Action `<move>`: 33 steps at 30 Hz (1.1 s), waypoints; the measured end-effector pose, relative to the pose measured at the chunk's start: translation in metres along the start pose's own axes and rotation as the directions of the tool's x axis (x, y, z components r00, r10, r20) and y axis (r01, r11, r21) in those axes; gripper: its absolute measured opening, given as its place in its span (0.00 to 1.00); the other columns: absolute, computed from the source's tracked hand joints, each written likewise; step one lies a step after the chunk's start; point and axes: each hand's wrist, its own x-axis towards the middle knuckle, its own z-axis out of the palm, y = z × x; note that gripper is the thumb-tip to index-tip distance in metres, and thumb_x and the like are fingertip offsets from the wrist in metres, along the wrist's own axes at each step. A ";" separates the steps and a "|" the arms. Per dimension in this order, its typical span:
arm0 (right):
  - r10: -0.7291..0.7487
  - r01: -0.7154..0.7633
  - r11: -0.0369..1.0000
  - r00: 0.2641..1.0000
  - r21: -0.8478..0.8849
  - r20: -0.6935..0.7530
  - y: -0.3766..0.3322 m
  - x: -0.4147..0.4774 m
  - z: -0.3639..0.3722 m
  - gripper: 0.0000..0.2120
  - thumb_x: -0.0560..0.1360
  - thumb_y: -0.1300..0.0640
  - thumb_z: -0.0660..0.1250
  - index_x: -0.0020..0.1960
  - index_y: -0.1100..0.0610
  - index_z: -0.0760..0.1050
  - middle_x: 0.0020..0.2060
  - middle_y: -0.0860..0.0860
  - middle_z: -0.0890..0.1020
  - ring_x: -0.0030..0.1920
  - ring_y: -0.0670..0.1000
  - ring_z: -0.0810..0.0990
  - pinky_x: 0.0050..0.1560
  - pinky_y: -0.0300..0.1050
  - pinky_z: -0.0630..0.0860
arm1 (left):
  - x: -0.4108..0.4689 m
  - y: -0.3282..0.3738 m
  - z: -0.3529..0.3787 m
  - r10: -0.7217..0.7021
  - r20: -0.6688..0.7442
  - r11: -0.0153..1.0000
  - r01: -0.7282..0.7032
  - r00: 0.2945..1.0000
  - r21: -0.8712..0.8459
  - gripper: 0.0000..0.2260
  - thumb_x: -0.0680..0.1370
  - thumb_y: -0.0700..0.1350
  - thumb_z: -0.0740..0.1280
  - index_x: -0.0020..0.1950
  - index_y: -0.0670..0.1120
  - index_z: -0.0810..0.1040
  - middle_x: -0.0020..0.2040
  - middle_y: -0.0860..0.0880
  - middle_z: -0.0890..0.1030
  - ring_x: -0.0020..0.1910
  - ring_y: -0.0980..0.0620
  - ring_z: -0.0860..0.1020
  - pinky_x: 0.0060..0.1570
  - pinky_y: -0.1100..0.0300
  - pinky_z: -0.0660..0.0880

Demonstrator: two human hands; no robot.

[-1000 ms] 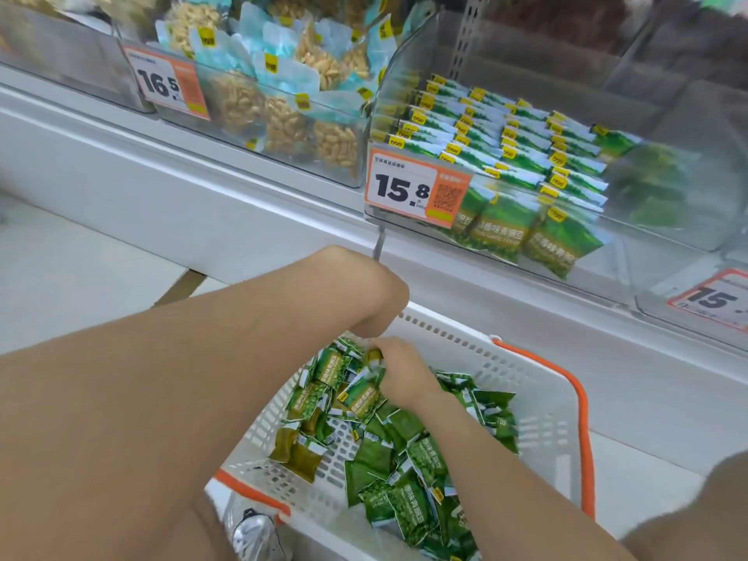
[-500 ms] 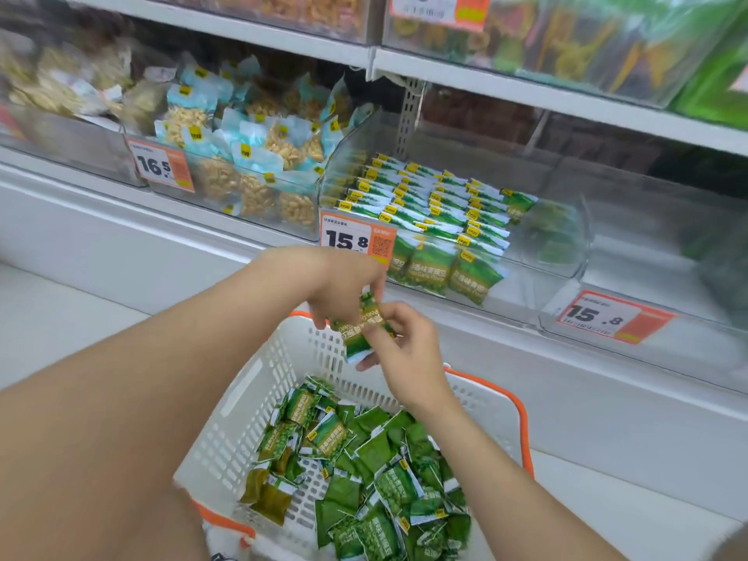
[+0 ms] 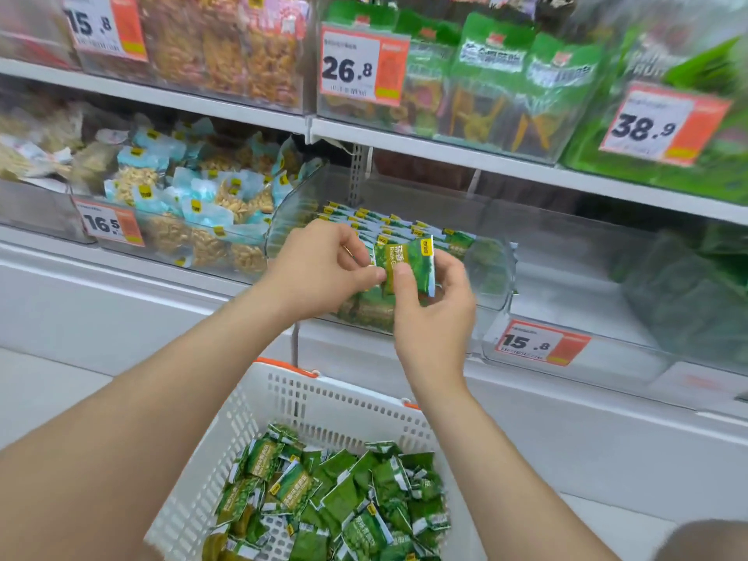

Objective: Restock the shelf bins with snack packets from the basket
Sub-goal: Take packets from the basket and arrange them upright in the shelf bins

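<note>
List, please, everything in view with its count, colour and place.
held packet: at least one, green, before the clear bin
basket: one, white with orange trim, bottom centre
loose packets: many, green, in basket
clear bin: one, transparent, middle shelf
binned packets: many, green, rowed in clear bin
nut packets: many, pale blue, left bin
price tags: five, white-orange, bin fronts
left hand: one, pinching held packet
right hand: one, pinching held packet

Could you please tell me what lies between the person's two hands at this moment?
The head view shows a green snack packet there, pinched by the left hand and the right hand, in front of the clear shelf bin.
</note>
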 end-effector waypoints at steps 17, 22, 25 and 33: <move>0.113 0.365 -0.078 0.928 -0.928 0.355 0.040 0.185 0.010 0.20 0.75 0.60 0.70 0.65 0.61 0.74 0.60 0.59 0.81 0.66 0.62 0.75 0.64 0.53 0.69 | 0.052 0.000 0.067 0.283 0.216 0.720 -0.356 0.934 0.596 0.14 0.86 0.51 0.53 0.50 0.48 0.75 0.52 0.46 0.81 0.48 0.40 0.77 0.46 0.50 0.65; 0.263 0.405 -0.086 0.890 -0.910 0.372 0.057 0.200 0.021 0.21 0.76 0.63 0.68 0.69 0.59 0.72 0.65 0.60 0.77 0.68 0.63 0.75 0.67 0.53 0.68 | 0.070 0.002 0.069 0.284 0.232 0.739 -0.366 0.930 0.566 0.15 0.82 0.47 0.57 0.62 0.46 0.78 0.58 0.44 0.84 0.56 0.39 0.80 0.54 0.48 0.71; 0.304 0.372 -0.122 0.897 -0.920 0.322 0.058 0.209 0.031 0.21 0.76 0.62 0.68 0.69 0.57 0.74 0.66 0.58 0.78 0.68 0.62 0.76 0.66 0.52 0.69 | 0.078 -0.001 0.073 0.275 0.273 0.762 -0.382 0.922 0.523 0.17 0.81 0.49 0.55 0.62 0.47 0.79 0.59 0.44 0.83 0.57 0.40 0.79 0.58 0.47 0.73; 0.358 0.433 -0.174 0.864 -0.884 0.353 0.081 0.220 0.034 0.23 0.78 0.60 0.67 0.72 0.54 0.72 0.69 0.56 0.75 0.71 0.61 0.71 0.68 0.53 0.66 | 0.085 -0.005 0.077 0.087 0.487 0.823 -0.338 0.869 0.457 0.24 0.80 0.54 0.48 0.71 0.54 0.74 0.76 0.48 0.73 0.70 0.42 0.74 0.68 0.41 0.69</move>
